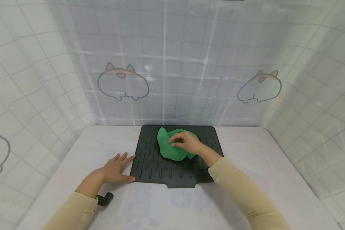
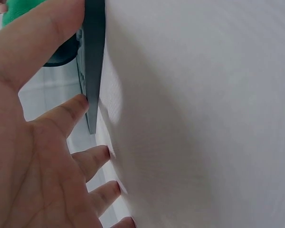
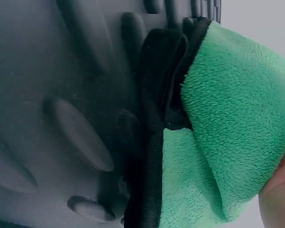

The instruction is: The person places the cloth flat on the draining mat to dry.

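Observation:
A crumpled green fleecy cloth (image 1: pixel 171 151) with a black edge (image 3: pixel 154 142) lies folded over on a black ribbed mat (image 1: pixel 152 166). My right hand (image 1: pixel 188 142) bends over the cloth, its thumb and forefinger close together and pinching its top. In the right wrist view, part of the hand (image 3: pixel 280 194) shows at the right border beside the raised fold. At the mat's left side, my left hand (image 1: pixel 115 169) lies with fingers spread. Its thumb and forefinger touch the mat's edge (image 2: pixel 94 71), and the other fingertips rest on the white tabletop.
The mat lies on a white covered table (image 1: pixel 241 179) and has a tab at its near edge. Behind it hangs a pale sheet (image 1: pixel 178 80) with grid lines and animal drawings. Similar gridded sheets stand at the left and right.

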`<move>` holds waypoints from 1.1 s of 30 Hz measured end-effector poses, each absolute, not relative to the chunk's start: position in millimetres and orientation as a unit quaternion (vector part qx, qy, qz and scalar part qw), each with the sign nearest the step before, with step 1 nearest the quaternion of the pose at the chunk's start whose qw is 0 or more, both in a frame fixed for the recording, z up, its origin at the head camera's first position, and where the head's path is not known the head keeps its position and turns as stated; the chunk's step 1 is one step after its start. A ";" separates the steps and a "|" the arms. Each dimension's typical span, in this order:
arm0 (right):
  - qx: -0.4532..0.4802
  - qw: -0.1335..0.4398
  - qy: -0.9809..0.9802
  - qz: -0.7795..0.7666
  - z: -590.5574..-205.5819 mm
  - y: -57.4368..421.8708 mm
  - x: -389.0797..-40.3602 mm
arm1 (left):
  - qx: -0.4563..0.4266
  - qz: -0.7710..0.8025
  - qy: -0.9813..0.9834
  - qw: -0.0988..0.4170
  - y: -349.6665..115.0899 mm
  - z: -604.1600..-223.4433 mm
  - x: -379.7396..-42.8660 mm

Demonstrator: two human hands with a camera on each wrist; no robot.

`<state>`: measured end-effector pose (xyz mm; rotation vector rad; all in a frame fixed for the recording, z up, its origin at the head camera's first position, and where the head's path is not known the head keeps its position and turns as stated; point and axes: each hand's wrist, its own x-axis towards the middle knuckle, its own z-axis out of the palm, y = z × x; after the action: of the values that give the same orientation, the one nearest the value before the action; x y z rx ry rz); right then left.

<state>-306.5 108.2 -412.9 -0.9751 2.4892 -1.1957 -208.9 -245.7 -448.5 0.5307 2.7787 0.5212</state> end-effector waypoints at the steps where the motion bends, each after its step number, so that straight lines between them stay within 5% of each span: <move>1: -0.334 0.110 0.846 -0.400 -414.0 107.9 -306.7 | 0.183 0.179 0.958 0.132 -245.8 -448.6 -209.0; 33: -0.321 0.059 0.832 -0.448 -384.9 158.8 -297.5 | 0.172 0.173 0.961 0.133 -245.4 -452.4 -206.7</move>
<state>-297.5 158.8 -384.9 -0.9730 2.5217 -1.3567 -206.7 -245.4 -452.4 0.4977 2.7867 0.5017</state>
